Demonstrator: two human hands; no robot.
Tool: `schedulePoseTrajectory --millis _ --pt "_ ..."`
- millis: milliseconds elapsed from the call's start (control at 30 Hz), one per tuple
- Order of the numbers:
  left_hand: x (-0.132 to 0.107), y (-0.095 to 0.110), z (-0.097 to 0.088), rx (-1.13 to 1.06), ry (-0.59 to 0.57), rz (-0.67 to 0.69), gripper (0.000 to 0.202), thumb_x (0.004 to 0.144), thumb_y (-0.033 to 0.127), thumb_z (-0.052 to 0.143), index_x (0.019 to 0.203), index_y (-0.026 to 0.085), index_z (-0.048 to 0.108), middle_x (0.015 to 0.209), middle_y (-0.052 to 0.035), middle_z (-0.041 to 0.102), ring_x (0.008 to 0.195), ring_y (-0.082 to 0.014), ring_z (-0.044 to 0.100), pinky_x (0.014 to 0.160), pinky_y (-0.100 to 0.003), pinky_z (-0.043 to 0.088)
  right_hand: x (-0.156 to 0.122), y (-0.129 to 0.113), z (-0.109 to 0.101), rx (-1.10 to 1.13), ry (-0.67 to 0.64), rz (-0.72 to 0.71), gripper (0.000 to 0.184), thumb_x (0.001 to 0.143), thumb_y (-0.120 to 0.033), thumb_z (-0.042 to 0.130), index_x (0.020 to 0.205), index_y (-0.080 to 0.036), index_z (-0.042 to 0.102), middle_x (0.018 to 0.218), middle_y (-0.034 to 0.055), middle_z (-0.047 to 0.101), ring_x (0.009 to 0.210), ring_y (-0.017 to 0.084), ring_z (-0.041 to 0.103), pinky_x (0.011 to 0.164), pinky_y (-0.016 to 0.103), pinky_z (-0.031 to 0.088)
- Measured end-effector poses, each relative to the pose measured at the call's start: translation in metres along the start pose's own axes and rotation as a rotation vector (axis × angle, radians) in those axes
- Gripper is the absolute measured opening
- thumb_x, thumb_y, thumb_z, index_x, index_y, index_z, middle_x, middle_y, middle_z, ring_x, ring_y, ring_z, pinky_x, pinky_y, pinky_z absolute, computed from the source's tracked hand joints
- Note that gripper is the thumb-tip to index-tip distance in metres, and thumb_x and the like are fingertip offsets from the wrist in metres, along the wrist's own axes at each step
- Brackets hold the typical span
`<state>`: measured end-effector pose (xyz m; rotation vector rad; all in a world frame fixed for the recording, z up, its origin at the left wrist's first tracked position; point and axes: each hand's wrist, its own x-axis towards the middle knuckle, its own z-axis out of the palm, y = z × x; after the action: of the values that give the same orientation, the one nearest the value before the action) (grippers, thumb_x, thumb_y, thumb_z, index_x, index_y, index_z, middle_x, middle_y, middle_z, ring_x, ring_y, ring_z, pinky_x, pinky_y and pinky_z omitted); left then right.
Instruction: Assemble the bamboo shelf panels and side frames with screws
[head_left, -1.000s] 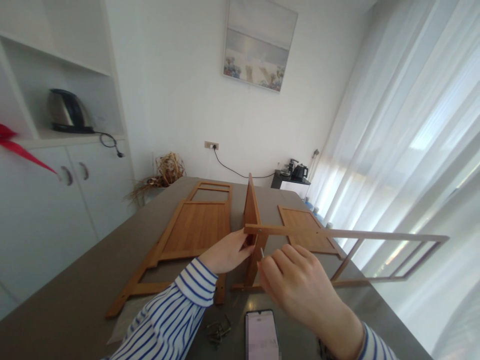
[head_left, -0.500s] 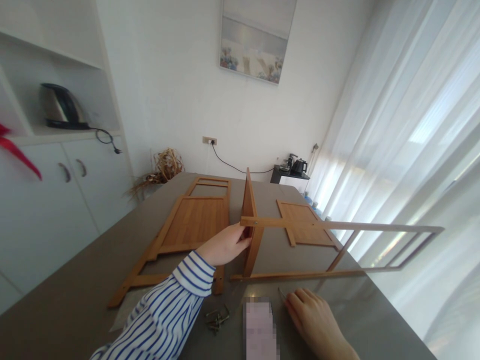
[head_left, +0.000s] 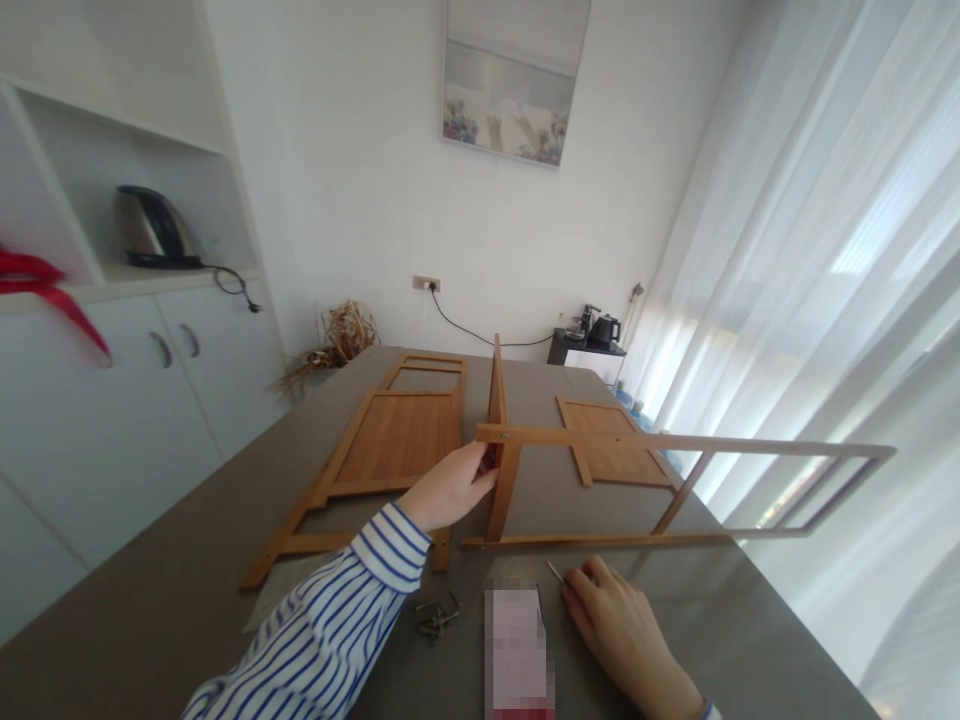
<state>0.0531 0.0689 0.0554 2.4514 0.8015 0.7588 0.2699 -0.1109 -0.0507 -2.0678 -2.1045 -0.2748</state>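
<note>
My left hand (head_left: 452,487) grips an upright bamboo panel (head_left: 496,400) where it meets a long wooden frame (head_left: 675,445) that stands on its edge across the grey table (head_left: 150,610). My right hand (head_left: 615,615) rests low on the table just right of a phone (head_left: 517,640), fingers curled beside a thin metal key (head_left: 555,572); whether they hold it is unclear. A small pile of screws (head_left: 437,615) lies left of the phone.
A large bamboo panel (head_left: 390,445) lies flat on the left of the table, a smaller one (head_left: 611,445) on the right behind the frame. White cabinets with a kettle (head_left: 154,230) stand at left. Curtains (head_left: 825,250) hang at right.
My right hand has dropped from the frame's corner joint down to the table beside the phone. The left hand keeps its grip on the upright panel.
</note>
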Motion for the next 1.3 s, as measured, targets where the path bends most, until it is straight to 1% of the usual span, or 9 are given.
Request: schedulePoseTrajectory --millis 167,267,467,700,833,933,1067,1167,1300 --pt "-0.008 -0.002 0.000 0.050 -0.027 0.001 0.022 0.089 0.032 0.043 0.102 0.017 0.053 0.099 -0.0088 0.064 0.087 -0.0202 0.061 0.077 -0.031 0.046 0.009 0.003 -0.012 0.081 -0.009 0.019 0.020 0.094 -0.030 0.041 0.105 -0.027 0.058 0.098 0.0040 0.061 0.081 0.016 0.064 0.063 0.024 0.042" --pt "-0.020 -0.010 -0.003 0.138 -0.089 -0.017 0.031 0.089 0.039 0.044 0.109 0.017 0.052 0.099 -0.0092 0.064 0.087 -0.0207 0.061 0.077 -0.031 0.045 0.022 0.002 -0.023 0.128 -0.002 0.026 0.022 0.095 -0.031 0.039 0.107 -0.026 0.057 0.099 0.0041 0.062 0.085 0.017 0.063 0.066 0.024 0.043" --pt "-0.062 -0.034 -0.023 0.263 -0.264 -0.126 0.032 0.087 0.041 0.045 0.104 0.019 0.059 0.094 -0.0068 0.065 0.084 -0.0196 0.060 0.075 -0.029 0.044 0.046 0.000 -0.035 0.154 -0.018 -0.029 0.026 0.094 -0.027 0.039 0.112 -0.024 0.058 0.099 0.0053 0.064 0.089 0.016 0.063 0.073 0.024 0.043" --pt "-0.114 -0.058 -0.049 0.313 -0.298 -0.221 0.032 0.085 0.041 0.047 0.101 0.019 0.064 0.092 -0.0067 0.063 0.083 -0.0193 0.059 0.075 -0.028 0.044 0.060 0.003 -0.030 0.115 -0.030 -0.118 0.024 0.092 -0.022 0.043 0.106 -0.021 0.063 0.095 0.0075 0.066 0.093 0.019 0.060 0.080 0.028 0.043" --pt "-0.135 -0.057 -0.057 0.294 -0.338 -0.251 0.032 0.086 0.041 0.046 0.099 0.019 0.065 0.092 -0.0065 0.062 0.081 -0.0183 0.059 0.074 -0.028 0.044 0.060 0.000 -0.028 0.124 -0.030 -0.147 0.025 0.093 -0.024 0.042 0.105 -0.020 0.063 0.096 0.0079 0.066 0.092 0.019 0.060 0.081 0.028 0.042" --pt "-0.141 -0.047 -0.047 0.248 -0.353 -0.244 0.031 0.086 0.042 0.047 0.098 0.021 0.065 0.090 -0.0053 0.063 0.080 -0.0180 0.059 0.073 -0.027 0.044 0.060 -0.007 -0.029 0.130 -0.026 -0.160 0.025 0.093 -0.024 0.041 0.106 -0.020 0.063 0.097 0.0082 0.066 0.093 0.019 0.060 0.083 0.029 0.042" --pt "-0.138 -0.035 -0.020 0.238 -0.367 -0.212 0.028 0.085 0.041 0.049 0.096 0.022 0.066 0.090 -0.0050 0.063 0.081 -0.0186 0.059 0.072 -0.027 0.043 0.060 -0.019 -0.032 0.135 -0.022 -0.183 0.025 0.094 -0.024 0.041 0.107 -0.020 0.062 0.096 0.0075 0.065 0.093 0.018 0.059 0.084 0.028 0.041" --pt "-0.132 -0.032 -0.003 0.265 -0.366 -0.208 0.025 0.084 0.040 0.051 0.092 0.021 0.066 0.089 -0.0048 0.063 0.081 -0.0192 0.060 0.072 -0.028 0.042 0.058 -0.026 -0.035 0.131 -0.013 -0.198 0.024 0.095 -0.024 0.041 0.105 -0.020 0.062 0.093 0.0070 0.065 0.091 0.017 0.059 0.082 0.028 0.041" --pt "-0.128 -0.032 0.009 0.289 -0.345 -0.228 0.024 0.084 0.041 0.052 0.087 0.022 0.066 0.088 -0.0049 0.063 0.079 -0.0192 0.060 0.069 -0.028 0.042 0.053 -0.033 -0.038 0.136 -0.015 -0.220 0.023 0.095 -0.025 0.041 0.104 -0.021 0.061 0.092 0.0067 0.064 0.089 0.018 0.058 0.081 0.029 0.041"
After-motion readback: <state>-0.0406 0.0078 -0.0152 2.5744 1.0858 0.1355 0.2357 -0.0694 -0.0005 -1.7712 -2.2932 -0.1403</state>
